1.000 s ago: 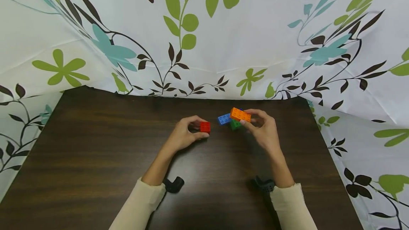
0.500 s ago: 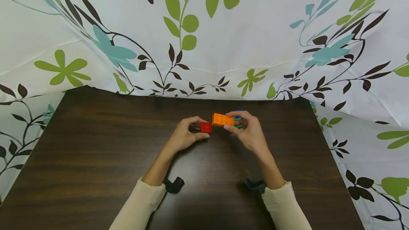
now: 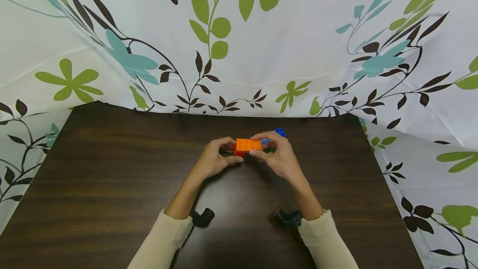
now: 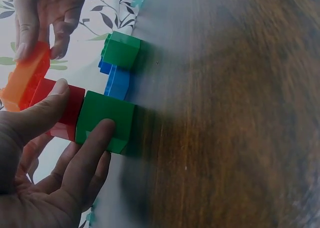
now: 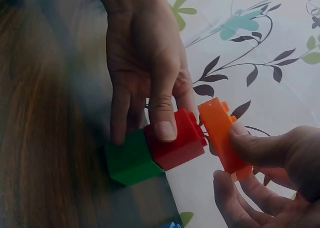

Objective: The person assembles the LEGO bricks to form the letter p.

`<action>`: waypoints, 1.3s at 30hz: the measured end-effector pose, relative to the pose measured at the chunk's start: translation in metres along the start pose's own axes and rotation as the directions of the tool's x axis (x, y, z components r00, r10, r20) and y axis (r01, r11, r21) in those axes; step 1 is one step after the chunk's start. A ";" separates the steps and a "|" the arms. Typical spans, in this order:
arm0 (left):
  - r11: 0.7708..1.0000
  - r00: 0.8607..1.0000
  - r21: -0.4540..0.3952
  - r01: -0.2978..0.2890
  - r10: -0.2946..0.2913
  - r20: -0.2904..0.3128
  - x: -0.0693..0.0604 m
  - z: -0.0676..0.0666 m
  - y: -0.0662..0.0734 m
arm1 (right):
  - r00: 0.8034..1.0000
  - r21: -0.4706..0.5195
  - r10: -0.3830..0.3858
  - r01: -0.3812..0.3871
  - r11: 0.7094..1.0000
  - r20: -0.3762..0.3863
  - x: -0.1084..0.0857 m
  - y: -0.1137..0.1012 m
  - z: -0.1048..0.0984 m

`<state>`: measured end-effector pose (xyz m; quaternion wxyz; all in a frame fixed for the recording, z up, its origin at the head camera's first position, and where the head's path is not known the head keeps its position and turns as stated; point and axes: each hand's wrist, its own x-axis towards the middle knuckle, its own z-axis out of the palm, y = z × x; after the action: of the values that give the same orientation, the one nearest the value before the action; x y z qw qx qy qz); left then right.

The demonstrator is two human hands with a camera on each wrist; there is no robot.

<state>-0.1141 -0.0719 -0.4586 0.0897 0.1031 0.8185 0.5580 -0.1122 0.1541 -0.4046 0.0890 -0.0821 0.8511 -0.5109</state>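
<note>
Leaf-patterned white cloth point(image 3: 306, 45) behind a dark wood-grained table point(image 3: 112, 177)

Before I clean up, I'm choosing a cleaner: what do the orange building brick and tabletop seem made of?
Orange building brick: probably molded plastic, smooth and satin-looking; flat faces and raised studs suggest it.

Tabletop: wood or wood-look laminate, dark and faintly glossy; grain streaks and a soft reflection show, but I can't tell which.

- The right hand point(image 3: 278, 155) has moved across toward the left hand point(image 3: 214, 157).
- Its orange brick point(image 3: 248, 145) now overlaps the red brick point(image 5: 186, 147), though whether they touch is hard to tell.
- Beyond, a dark blue brick point(image 3: 280, 132) shows more plainly.
</note>
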 end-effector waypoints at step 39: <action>1.000 1.000 0.005 -0.021 0.021 0.000 0.000 0.001 -0.002 | 0.988 -0.076 -0.133 0.139 0.987 0.083 0.010 -0.002 -0.001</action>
<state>-0.1138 -0.0715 -0.4611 0.0836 0.1118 0.8188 0.5568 -0.1223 0.1521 -0.4032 0.0832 -0.1634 0.8595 -0.4770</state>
